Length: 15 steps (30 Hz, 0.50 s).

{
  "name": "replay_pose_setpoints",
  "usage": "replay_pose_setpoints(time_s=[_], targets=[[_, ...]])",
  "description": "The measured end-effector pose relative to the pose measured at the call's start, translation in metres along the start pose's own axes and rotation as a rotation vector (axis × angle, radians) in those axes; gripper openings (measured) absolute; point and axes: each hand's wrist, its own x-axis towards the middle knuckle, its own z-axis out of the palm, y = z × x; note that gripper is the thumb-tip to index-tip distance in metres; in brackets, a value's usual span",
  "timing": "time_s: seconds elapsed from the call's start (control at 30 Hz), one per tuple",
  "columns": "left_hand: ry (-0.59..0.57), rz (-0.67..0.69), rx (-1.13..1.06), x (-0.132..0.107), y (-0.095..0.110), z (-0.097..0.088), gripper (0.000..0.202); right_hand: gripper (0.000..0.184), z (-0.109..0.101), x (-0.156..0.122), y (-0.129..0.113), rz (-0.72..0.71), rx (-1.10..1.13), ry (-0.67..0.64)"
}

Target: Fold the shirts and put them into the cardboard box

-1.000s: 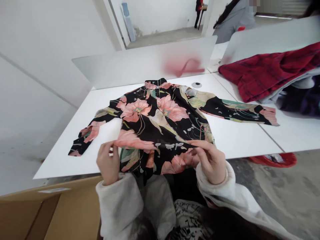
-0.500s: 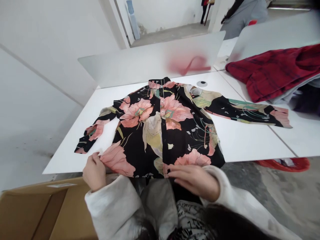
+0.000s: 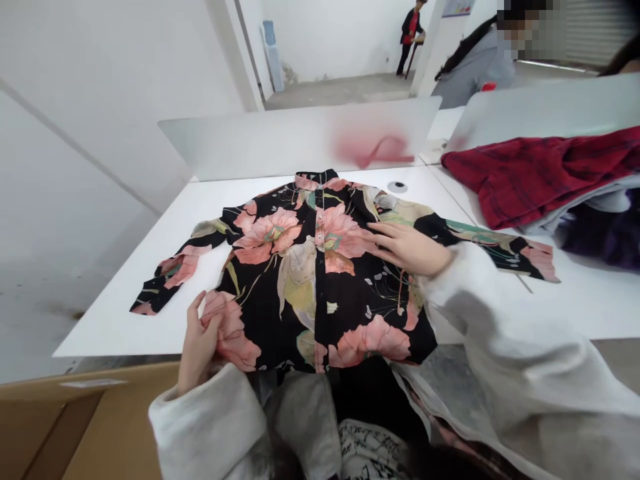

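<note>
A long-sleeved black blouse with large pink flowers (image 3: 310, 280) lies face up and spread out on a white table (image 3: 125, 327), its collar away from me and its sleeves out to the sides. My left hand (image 3: 200, 340) grips the lower left hem, with the fabric curled up between the fingers and thumb. My right hand (image 3: 407, 248) rests flat on the blouse's chest near the right sleeve, holding nothing.
A red plaid garment (image 3: 530, 177) lies over a dark pile (image 3: 600, 233) at the right of the table. A frosted panel (image 3: 300, 137) stands along the far edge. A cardboard box (image 3: 100, 427) sits at lower left. A co-worker (image 3: 475, 67) stands beyond the panel.
My right hand has left the hem and moved up onto the blouse's chest, pressing flat. My left hand stays at the hem. The blouse's lower front lies flat, no longer lifted as it was one second ago.
</note>
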Motion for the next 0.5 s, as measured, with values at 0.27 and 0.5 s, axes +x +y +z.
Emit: replay_pose_setpoints(time_s=[0.27, 0.5], targets=[[0.34, -0.358, -0.403, -0.035, 0.013, -0.002, 0.063, 0.045, 0.097, 0.194, 0.016, -0.104, -0.035, -0.161], [-0.191, -0.444, -0.238, -0.088, -0.004, -0.031, 0.069, 0.06, 0.157, 0.256, 0.051, 0.346, 0.034, -0.081]])
